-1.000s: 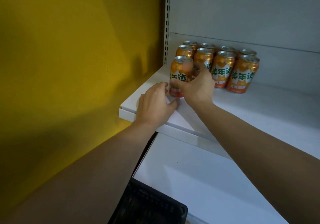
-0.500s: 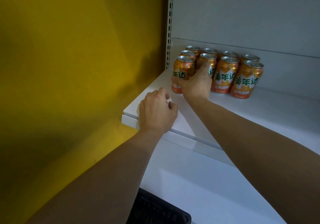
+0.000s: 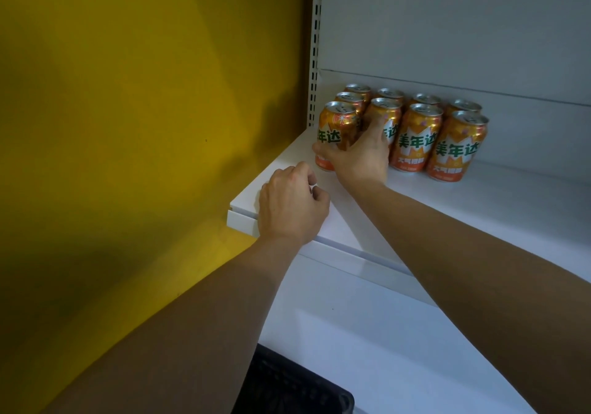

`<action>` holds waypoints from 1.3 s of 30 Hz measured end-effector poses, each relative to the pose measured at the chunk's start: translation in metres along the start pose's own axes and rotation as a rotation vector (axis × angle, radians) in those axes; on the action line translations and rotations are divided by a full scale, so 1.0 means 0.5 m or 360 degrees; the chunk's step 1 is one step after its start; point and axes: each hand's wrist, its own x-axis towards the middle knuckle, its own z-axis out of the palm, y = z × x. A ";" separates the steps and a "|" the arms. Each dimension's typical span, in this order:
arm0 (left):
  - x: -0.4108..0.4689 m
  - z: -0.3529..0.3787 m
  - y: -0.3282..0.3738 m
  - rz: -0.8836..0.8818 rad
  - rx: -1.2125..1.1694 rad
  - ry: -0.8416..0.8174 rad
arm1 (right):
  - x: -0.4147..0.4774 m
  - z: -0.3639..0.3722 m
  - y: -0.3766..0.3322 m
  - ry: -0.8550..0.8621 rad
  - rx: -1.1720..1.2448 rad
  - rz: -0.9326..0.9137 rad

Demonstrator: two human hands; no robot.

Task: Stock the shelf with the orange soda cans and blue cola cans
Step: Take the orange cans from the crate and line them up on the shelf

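Several orange soda cans (image 3: 419, 138) stand in rows at the back left of the white shelf (image 3: 479, 208). My right hand (image 3: 361, 154) grips the front-left orange can (image 3: 335, 128), which stands upright on the shelf beside the others. My left hand (image 3: 292, 205) rests on the shelf's front left corner with its fingers loosely curled, holding nothing. No blue cola cans are in view.
A yellow wall (image 3: 144, 125) borders the shelf on the left, next to a slotted white upright (image 3: 316, 29). A lower white shelf (image 3: 367, 333) lies beneath. The corner of a black crate (image 3: 294, 388) shows at the bottom.
My right hand has slid the gripped can back and left into line with the front row. My left hand has drawn back to the shelf's front edge and curled.
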 end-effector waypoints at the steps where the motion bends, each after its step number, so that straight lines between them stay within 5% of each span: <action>1: -0.001 -0.002 0.001 -0.0005 -0.0011 -0.0004 | -0.008 -0.009 0.001 -0.0022 0.0015 0.0014; 12: -0.107 -0.064 -0.047 0.0280 -0.0349 -0.0212 | -0.226 -0.152 -0.027 -0.0481 0.0070 -0.0143; 17: -0.225 -0.169 -0.089 0.0228 -0.0580 -0.0103 | -0.377 -0.156 -0.066 -0.0599 0.0239 -0.0274; 24: -0.420 -0.258 -0.226 0.0051 -0.0320 -0.0152 | -0.578 -0.065 -0.059 -0.0920 0.0295 -0.0232; 39: -0.529 -0.322 -0.360 -0.0141 -0.0011 -0.0804 | -0.755 0.144 0.083 -0.1790 -0.0424 -0.0537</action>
